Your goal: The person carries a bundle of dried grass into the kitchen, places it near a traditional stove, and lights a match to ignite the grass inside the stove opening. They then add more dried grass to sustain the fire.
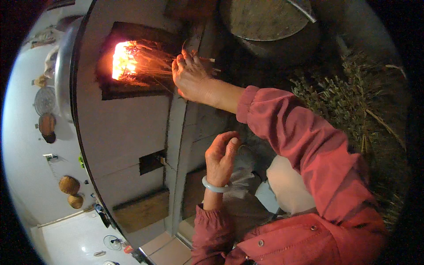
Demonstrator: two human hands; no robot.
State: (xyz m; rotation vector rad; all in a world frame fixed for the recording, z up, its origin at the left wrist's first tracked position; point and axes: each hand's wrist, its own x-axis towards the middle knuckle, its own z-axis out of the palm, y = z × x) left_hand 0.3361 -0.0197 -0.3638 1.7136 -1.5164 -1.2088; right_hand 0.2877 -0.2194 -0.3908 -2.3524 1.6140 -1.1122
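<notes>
My right hand (192, 78) reaches up to the stove opening, its back towards me and its fingers around a bundle of dry brushwood stalks (155, 63). Their far ends lie in the bright fire (124, 61), while cut ends stick out behind the hand. The firebox opening (109, 91) has a soot-dark border. Lower down, my left hand (218, 159) hangs apart from the stove with curled fingers and a pale bangle (215, 185) at the wrist. Its palm side is hidden, so I cannot tell whether it holds anything.
A pile of leafy brushwood (344, 99) lies at the right. A large round metal vessel (271, 39) with a lid stands at the top. Below the firebox are a ledge (177, 132) and a small dark opening (150, 162). Woven baskets (69, 185) hang at the far left.
</notes>
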